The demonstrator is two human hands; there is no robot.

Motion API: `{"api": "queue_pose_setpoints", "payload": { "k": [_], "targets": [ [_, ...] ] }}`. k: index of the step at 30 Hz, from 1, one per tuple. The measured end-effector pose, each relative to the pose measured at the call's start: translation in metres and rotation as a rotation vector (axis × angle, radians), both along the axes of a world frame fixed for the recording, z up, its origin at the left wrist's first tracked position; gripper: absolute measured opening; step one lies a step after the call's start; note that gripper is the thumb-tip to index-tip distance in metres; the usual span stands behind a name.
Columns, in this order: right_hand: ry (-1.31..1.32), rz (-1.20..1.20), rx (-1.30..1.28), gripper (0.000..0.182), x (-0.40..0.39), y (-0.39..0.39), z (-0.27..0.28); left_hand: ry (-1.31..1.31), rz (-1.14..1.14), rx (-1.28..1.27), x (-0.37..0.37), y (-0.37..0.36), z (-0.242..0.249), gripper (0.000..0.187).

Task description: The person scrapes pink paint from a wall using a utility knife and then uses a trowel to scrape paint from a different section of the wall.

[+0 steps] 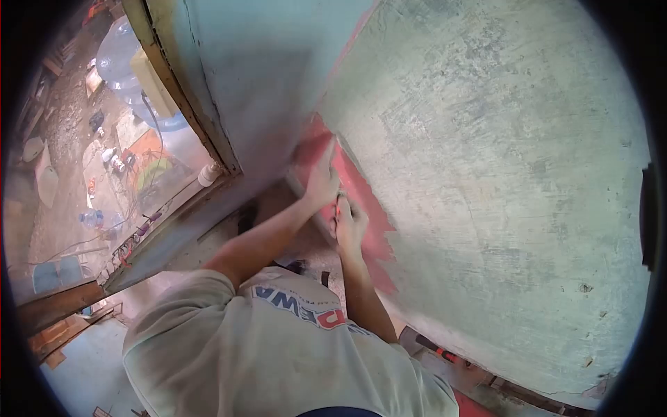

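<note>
Red paint [361, 201] streaked in a slanting band down the corner of the weathered greenish plaster wall [500, 181], both hands working right against it. Left hand [322, 182] pressed high on the band, fingers stretched upward along the wet red, palm flat to the surface, nothing visibly gripped. Right hand [349, 226] set just below and touching the left, curled around a small dark tool [336, 208], only a sliver showing between the two hands, too little to name more closely. Forearms bare, reaching up from a pale T-shirt [278, 347] with blue and red lettering across the chest. Pale blue wall [264, 76] adjoining on the left side of the corner, bordered by a worn wooden frame [184, 90]. Beyond that frame, far below, cluttered ground: a large clear water jug [121, 59], small bottles [111, 160] and scattered scraps. Near the foot of the plaster wall, lower right, a red-handled tool [445, 354] lying on the floor, well apart from both hands.
</note>
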State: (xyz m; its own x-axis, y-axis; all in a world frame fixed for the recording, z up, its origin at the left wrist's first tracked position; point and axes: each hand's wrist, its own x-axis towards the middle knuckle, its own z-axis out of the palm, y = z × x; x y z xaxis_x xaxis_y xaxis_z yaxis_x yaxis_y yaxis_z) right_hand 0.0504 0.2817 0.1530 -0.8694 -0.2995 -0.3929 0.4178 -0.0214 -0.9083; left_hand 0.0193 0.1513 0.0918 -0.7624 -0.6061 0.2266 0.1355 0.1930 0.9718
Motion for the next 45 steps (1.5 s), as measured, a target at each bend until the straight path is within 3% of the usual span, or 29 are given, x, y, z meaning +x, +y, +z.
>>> {"api": "queue_pose_setpoints", "payload": {
  "k": [3, 5, 7, 11, 14, 17, 21, 22, 24, 26, 29, 31, 35, 36, 40, 43, 44, 45],
  "targets": [
    [0.018, -0.016, 0.019, 0.028, 0.001, -0.007, 0.006, 0.022, 0.031, -0.08, -0.007, -0.005, -0.013, 0.078],
    [-0.019, -0.069, 0.032, 0.029, 0.018, 0.014, 0.013, -0.045, -0.04, -0.105, 0.014, 0.017, 0.005, 0.081],
    [-0.014, -0.009, 0.023, 0.028, 0.013, 0.018, 0.011, -0.022, -0.073, -0.031, 0.013, 0.031, 0.001, 0.083],
    [-0.012, 0.074, 0.003, 0.026, -0.013, -0.014, 0.005, 0.048, 0.113, -0.123, -0.019, -0.028, -0.014, 0.085],
    [0.035, 0.048, -0.034, 0.025, -0.023, -0.034, -0.007, -0.001, 0.089, -0.04, -0.026, -0.039, -0.023, 0.084],
    [-0.015, 0.064, 0.018, 0.025, -0.005, 0.009, -0.006, 0.003, 0.001, 0.023, -0.004, 0.006, -0.02, 0.084],
    [-0.037, 0.104, 0.054, 0.027, -0.001, 0.014, 0.008, 0.037, 0.084, -0.224, -0.003, 0.017, -0.036, 0.084],
    [-0.05, 0.115, 0.082, 0.026, -0.01, 0.005, 0.006, 0.047, 0.038, -0.025, -0.008, 0.001, -0.028, 0.081],
    [-0.007, 0.095, 0.088, 0.025, -0.02, -0.014, 0.007, -0.173, -0.043, 0.156, -0.006, -0.018, 0.008, 0.084],
    [0.02, 0.1, 0.109, 0.026, -0.019, -0.002, 0.002, 0.045, 0.13, -0.221, -0.019, -0.01, -0.03, 0.087],
    [0.048, 0.035, 0.128, 0.025, 0.007, 0.053, 0.001, -0.051, -0.019, 0.051, 0.016, 0.056, 0.0, 0.088],
    [0.105, 0.029, 0.094, 0.023, 0.019, 0.074, -0.012, -0.107, -0.102, 0.097, 0.029, 0.074, 0.011, 0.087],
    [-0.012, 0.041, 0.056, 0.02, 0.008, 0.035, -0.014, -0.076, -0.108, 0.102, 0.014, 0.032, 0.0, 0.086],
    [-0.006, 0.055, 0.049, 0.02, 0.001, 0.029, -0.015, -0.259, -0.136, 0.208, 0.015, 0.013, 0.032, 0.085],
    [-0.01, 0.048, 0.049, 0.024, 0.003, 0.042, -0.003, -0.149, -0.064, 0.057, 0.01, 0.038, 0.0, 0.085],
    [0.041, 0.028, 0.058, 0.02, 0.016, 0.071, -0.003, -0.098, -0.198, 0.074, 0.03, 0.08, -0.007, 0.086],
    [0.02, 0.031, 0.034, 0.02, 0.017, 0.068, -0.006, 0.043, -0.076, -0.071, 0.021, 0.083, -0.033, 0.087],
    [-0.001, 0.03, 0.01, 0.024, 0.019, 0.065, -0.008, -0.043, -0.098, 0.018, 0.019, 0.068, -0.023, 0.087]
  ]
}}
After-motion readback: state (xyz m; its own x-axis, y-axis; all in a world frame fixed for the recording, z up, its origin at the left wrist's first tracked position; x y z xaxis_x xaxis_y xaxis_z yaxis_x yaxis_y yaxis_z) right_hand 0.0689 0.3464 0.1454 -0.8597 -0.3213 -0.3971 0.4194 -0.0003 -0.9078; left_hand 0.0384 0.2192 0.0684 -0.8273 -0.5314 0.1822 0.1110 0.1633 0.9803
